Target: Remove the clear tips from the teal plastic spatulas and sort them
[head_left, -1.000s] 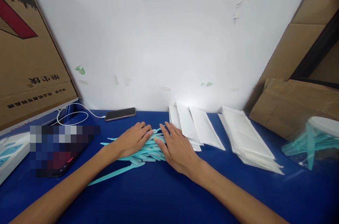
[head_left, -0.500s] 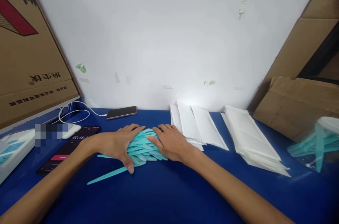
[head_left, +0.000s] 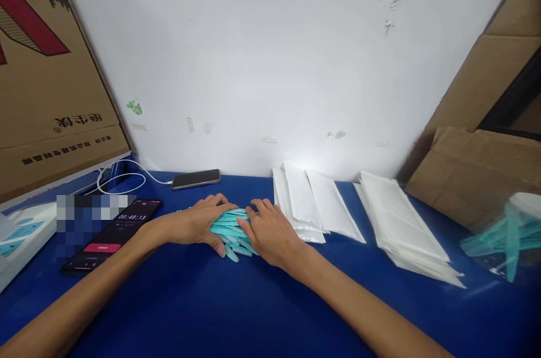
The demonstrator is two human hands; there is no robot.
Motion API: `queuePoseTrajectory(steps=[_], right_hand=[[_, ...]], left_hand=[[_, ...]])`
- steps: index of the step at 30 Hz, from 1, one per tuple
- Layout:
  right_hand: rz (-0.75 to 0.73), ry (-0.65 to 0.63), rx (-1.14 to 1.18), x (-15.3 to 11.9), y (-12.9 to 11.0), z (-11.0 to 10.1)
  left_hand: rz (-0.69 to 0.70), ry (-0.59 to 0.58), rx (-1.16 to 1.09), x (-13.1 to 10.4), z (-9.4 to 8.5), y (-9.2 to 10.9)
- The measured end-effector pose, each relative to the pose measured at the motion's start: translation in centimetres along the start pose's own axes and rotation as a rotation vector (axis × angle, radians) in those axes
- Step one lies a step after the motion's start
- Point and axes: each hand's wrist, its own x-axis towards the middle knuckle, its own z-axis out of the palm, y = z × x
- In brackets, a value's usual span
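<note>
A bunch of slim, flat teal plastic sticks (head_left: pixel 230 227) with rounded, tapering ends lies on the blue table between my two hands. My left hand (head_left: pixel 200 222) clasps its left side, thumb at the near edge and fingers at the far edge. From the right, my right hand (head_left: pixel 273 231) presses against the bunch, thumb over the top and fingers round the far side. Several stick ends poke out at the front, not quite level with each other. Both palms hide part of the bunch.
White padded envelopes (head_left: pixel 325 206) lie behind my right hand, with another stack (head_left: pixel 401 222) farther right. At far right is a clear bag of teal sticks (head_left: pixel 499 237). Two phones (head_left: pixel 112 237), a white cable (head_left: pixel 122 177) and a power strip (head_left: pixel 31 237) sit left. Cardboard boxes (head_left: pixel 54 93) flank the table.
My left hand has moved slightly right, squeezing the bunch narrower between both hands. The loose stick that stuck out toward the lower left no longer shows there.
</note>
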Motion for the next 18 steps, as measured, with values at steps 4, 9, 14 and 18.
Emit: queuePoseTrajectory(steps=[4, 9, 14, 18], right_hand=[[0.014, 0.011, -0.025, 0.3, -0.4, 0.5], [0.134, 0.074, 0.078, 0.3, -0.1, 1.1], [0.314, 0.037, 0.241, 0.0, 0.3, 0.8], [0.38, -0.01, 0.336, 0.1, 0.1, 0.6]], left_hand=[[0.062, 0.075, 0.061, 0.6, 0.9, -0.4], [0.09, 0.14, 0.102, 1.2, 2.1, -0.6], [0.107, 0.244, 0.163, 1.4, 3.1, 0.0], [0.1, 0.327, 0.224, 1.9, 4.1, 0.1]])
